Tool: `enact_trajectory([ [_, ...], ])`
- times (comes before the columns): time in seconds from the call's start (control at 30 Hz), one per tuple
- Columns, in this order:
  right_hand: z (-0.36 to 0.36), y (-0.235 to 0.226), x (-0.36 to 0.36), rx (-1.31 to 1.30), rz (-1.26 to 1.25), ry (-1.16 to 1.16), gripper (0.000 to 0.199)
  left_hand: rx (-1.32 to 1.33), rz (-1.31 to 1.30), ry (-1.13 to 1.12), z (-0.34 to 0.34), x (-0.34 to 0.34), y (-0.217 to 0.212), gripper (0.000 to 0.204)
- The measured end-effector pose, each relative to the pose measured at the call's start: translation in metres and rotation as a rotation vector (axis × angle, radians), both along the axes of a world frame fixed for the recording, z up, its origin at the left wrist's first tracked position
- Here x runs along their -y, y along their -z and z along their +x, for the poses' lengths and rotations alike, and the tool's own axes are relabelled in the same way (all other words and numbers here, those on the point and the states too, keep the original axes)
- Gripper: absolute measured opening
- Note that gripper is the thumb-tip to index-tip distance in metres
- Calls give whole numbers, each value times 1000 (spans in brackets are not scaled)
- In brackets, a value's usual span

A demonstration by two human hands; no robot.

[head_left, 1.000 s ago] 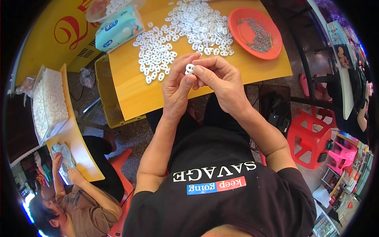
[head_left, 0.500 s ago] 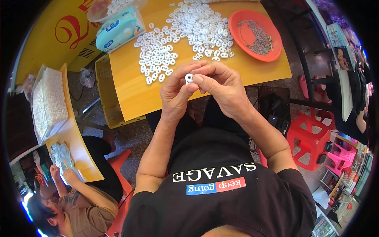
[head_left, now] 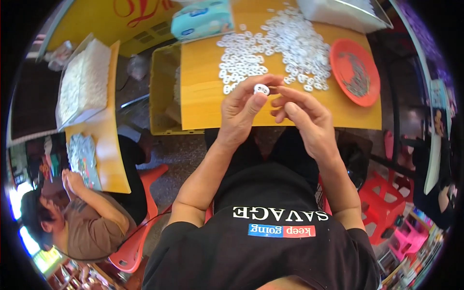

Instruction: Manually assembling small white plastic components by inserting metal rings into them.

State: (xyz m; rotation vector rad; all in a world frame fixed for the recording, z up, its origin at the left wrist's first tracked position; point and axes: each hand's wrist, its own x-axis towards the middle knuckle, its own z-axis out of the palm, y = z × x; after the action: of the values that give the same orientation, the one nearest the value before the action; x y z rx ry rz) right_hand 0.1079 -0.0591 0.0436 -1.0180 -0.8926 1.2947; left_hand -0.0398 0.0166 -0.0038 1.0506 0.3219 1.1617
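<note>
the left hand point(head_left: 237, 113) grips a white two-holed piece point(head_left: 261, 90) between thumb and fingers, raised over the near part of the yellow tabletop point(head_left: 203, 106). the right hand point(head_left: 312, 121) is just beside it, thumb and fingers spread apart with the fingertips toward the piece; whether they touch anything thin there is too small to tell.

as for progress, this one piece is in hand and a great many like it lie loose beyond. they form a smaller spread point(head_left: 239, 60) at the left and a larger, denser heap point(head_left: 302, 46) to its right, the two nearly running together. whether either group is already worked on cannot be told at this size. a red dish point(head_left: 342, 67) near the right edge holds plenty of thin grey pieces point(head_left: 358, 77), so by the look of it much is left.
</note>
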Motion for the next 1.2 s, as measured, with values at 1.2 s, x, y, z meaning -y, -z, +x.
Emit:
enact_trajectory([
  [1.2, 54, 54, -45, 1412, 385, 283, 11, -528, 147, -260, 9, 22, 23, 25],
])
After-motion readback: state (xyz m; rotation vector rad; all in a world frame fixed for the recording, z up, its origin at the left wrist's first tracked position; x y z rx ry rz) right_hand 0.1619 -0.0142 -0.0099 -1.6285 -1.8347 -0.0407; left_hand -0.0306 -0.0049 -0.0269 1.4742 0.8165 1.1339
